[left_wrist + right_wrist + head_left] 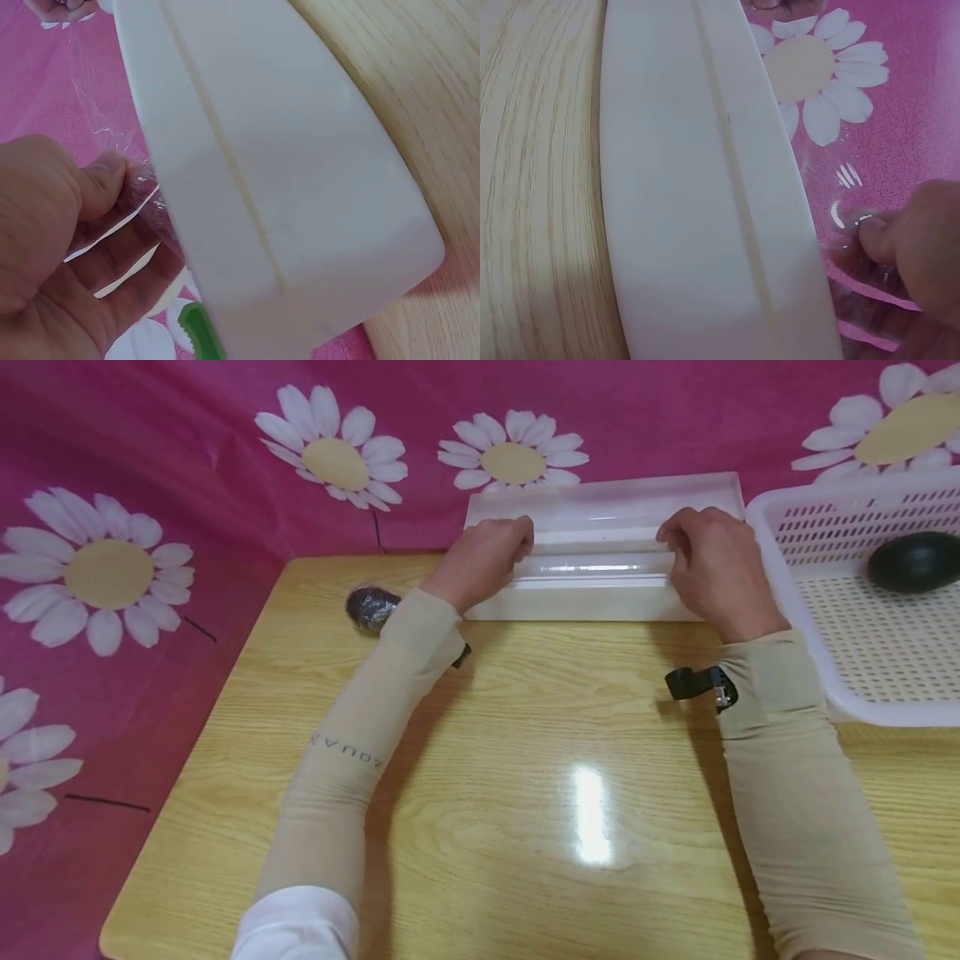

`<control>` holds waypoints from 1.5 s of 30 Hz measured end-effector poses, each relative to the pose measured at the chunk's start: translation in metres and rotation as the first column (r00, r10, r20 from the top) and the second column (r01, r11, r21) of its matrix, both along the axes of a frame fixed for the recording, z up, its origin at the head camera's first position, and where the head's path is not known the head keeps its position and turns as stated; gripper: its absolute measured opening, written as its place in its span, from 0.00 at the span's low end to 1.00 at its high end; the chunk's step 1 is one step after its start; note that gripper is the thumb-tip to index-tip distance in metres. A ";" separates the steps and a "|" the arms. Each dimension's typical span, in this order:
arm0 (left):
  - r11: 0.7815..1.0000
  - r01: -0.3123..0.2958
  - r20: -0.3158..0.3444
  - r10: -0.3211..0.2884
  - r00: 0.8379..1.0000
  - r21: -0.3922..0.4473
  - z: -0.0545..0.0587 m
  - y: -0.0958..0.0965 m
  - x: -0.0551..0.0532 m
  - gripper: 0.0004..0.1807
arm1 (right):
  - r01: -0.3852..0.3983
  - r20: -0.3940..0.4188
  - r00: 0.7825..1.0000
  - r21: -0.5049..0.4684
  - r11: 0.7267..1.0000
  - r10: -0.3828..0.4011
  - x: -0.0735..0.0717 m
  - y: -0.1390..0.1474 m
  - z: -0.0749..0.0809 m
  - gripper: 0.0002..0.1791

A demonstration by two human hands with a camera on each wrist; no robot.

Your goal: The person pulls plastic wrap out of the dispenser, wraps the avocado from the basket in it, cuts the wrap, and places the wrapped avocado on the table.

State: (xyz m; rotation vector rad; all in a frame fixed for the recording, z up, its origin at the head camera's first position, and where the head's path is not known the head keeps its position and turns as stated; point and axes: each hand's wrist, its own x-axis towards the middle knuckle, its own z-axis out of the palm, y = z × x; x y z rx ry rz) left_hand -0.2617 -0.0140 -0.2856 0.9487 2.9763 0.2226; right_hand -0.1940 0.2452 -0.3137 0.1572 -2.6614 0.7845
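Observation:
A long white cling film box (592,605) stands at the table's back edge, its lid (607,497) raised behind a shiny roll (600,564). My left hand (487,560) is over the box's left part, my right hand (716,568) over its right end. Clear cling film (150,199) is pinched between the left thumb and fingers. The right thumb and fingertips pinch the film (847,176) at its other side, and it stretches between both hands. A green toothed piece (201,330) shows beside the box in the left wrist view.
Left of the box lies a dark rounded item (371,608) wrapped in clear film, partly behind my left wrist. A white plastic basket (806,635) stands close on the right, with a black oval item (913,562) inside. Flowered pink cloth (420,393) hangs behind the wooden table (510,760).

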 end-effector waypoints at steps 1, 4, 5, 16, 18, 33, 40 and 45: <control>1.000 0.005 -0.006 -0.005 1.000 0.013 0.000 -0.001 0.001 0.08 | 0.003 -0.018 1.000 -0.010 1.000 -0.003 0.000 0.000 0.000 0.15; 0.999 0.011 -0.018 -0.011 1.000 0.041 0.002 -0.001 0.002 0.08 | 0.024 -0.059 0.998 -0.039 0.999 -0.026 0.001 -0.001 0.001 0.15; 0.999 0.010 -0.018 -0.009 1.000 0.049 0.003 -0.001 0.002 0.07 | 0.035 -0.070 0.997 -0.050 0.998 -0.039 0.001 -0.002 0.001 0.15; 0.992 0.012 -0.001 -0.012 1.000 0.126 0.010 -0.007 0.008 0.09 | 0.118 -0.143 0.981 -0.108 0.987 -0.133 0.007 -0.009 0.009 0.18; 0.986 0.040 0.015 -0.043 0.999 0.160 0.009 -0.010 0.008 0.10 | 0.119 -0.159 0.978 -0.107 0.987 -0.135 0.008 -0.010 0.010 0.18; 0.991 0.087 -0.042 -0.083 0.996 0.103 0.013 -0.030 0.012 0.16 | 0.115 -0.228 0.964 -0.116 0.987 -0.139 0.012 -0.013 0.016 0.17; 0.988 0.034 -0.102 -0.019 0.995 0.149 0.016 -0.042 0.012 0.13 | 0.133 -0.229 0.960 -0.131 0.982 -0.160 0.015 -0.013 0.021 0.17; 0.979 -0.009 -0.082 0.027 0.996 0.206 0.020 -0.049 0.012 0.13 | 0.141 -0.225 0.959 -0.144 0.979 -0.171 0.016 -0.012 0.024 0.16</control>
